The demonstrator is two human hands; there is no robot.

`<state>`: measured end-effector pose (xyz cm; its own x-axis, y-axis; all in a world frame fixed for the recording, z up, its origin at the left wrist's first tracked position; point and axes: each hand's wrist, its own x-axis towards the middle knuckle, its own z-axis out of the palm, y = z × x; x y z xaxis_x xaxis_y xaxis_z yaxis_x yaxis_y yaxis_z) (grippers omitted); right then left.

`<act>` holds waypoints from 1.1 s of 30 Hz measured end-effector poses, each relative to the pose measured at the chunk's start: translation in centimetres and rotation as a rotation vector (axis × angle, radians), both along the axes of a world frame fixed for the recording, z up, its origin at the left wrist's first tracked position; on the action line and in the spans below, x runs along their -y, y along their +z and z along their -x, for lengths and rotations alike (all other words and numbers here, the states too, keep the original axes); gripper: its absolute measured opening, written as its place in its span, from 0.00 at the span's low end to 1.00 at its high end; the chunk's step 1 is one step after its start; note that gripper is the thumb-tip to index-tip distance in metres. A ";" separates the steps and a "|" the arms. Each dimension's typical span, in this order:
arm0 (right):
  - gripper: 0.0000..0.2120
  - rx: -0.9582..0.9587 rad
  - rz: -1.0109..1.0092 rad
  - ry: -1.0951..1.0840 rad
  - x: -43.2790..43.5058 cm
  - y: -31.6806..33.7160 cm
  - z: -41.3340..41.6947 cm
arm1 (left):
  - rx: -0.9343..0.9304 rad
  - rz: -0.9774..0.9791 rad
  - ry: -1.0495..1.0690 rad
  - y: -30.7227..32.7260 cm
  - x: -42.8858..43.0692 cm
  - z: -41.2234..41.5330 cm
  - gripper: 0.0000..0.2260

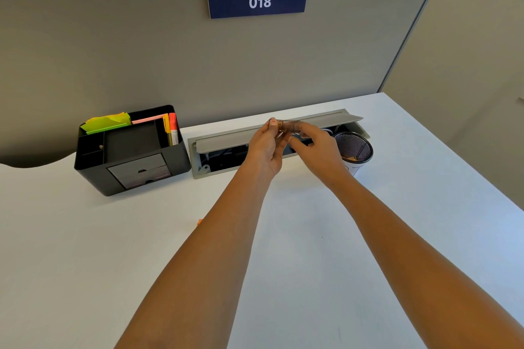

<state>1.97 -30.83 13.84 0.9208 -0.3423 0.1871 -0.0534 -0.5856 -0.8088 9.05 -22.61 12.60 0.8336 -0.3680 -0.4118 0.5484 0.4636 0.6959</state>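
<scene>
My left hand (265,147) and my right hand (314,147) are raised together over the back of the white desk (283,235). Between their fingertips they pinch a small clear object (285,126), maybe a roll of tape or a small plastic piece with something golden inside; I cannot tell which. The hands hover in front of the grey cable tray (224,139) set into the desk, whose lid stands propped open. A black mesh cup (354,149) stands just right of my right hand.
A black desk organiser (130,156) at back left holds green and pink sticky notes and orange markers. A grey partition (170,51) with a blue "018" sign (257,2) closes the back. A small orange thing (200,221) peeks out beside my left forearm.
</scene>
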 end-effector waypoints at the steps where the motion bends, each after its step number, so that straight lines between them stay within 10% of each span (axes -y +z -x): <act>1: 0.14 0.005 -0.025 -0.016 0.0 0.1 0.1 | 0.006 0.004 0.011 0.3 0.1 0.1 0.16; 17: 0.17 0.054 0.147 -0.067 0.8 -1.0 -0.1 | 0.023 0.018 0.043 1.0 0.6 1.0 0.17; 26: 0.11 0.084 -0.198 -0.215 1.2 -0.4 0.5 | 0.075 -0.053 0.075 1.7 0.9 1.3 0.16; 33: 0.19 0.219 0.113 -0.153 3.6 0.3 0.7 | 0.178 -0.123 0.048 2.3 2.2 1.5 0.15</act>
<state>1.32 -34.43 14.19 0.7939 -0.4394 0.4203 0.0205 -0.6715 -0.7408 7.56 -24.78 14.86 0.9123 -0.2826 -0.2963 0.3917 0.3918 0.8325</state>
